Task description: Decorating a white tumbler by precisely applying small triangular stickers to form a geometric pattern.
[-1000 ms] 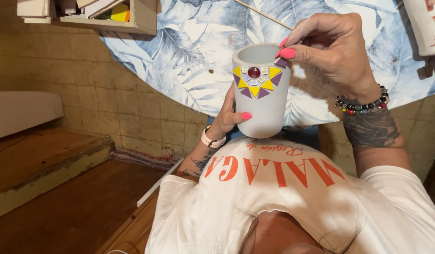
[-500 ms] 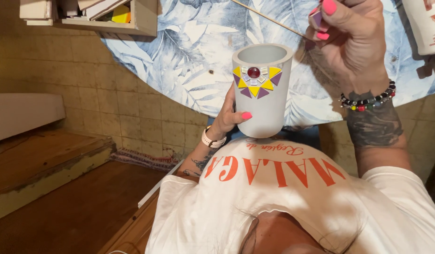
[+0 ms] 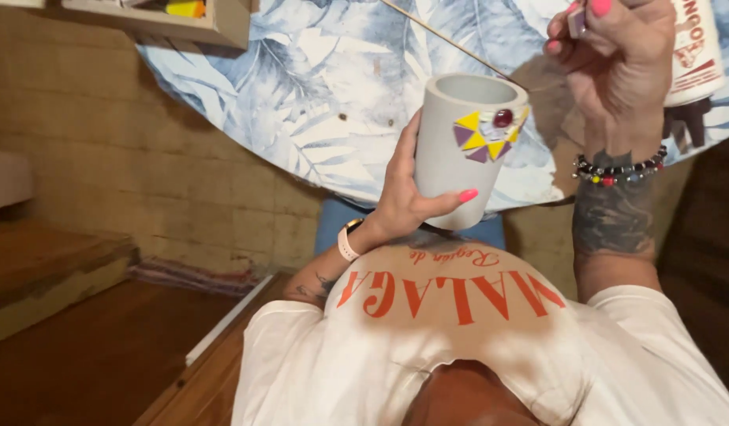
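Against smooth pot point(image 3: 451, 150) (cylindrical, mosaic-tiled), left hand point(image 3: 404, 189) grips.

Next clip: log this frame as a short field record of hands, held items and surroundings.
left hand: left hand grips the pale grey cylindrical cup
cup decoration: yellow and purple mosaic triangles around a red round gem
right hand: right hand raised, fingers pinching a small pale piece
surface: round table with blue leaf-print cover
other: thin wooden stick on the table

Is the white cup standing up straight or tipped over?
Nearly upright, not tipped over. The left hand holds the white cup above the table, its open mouth facing the far side; the base is hidden.
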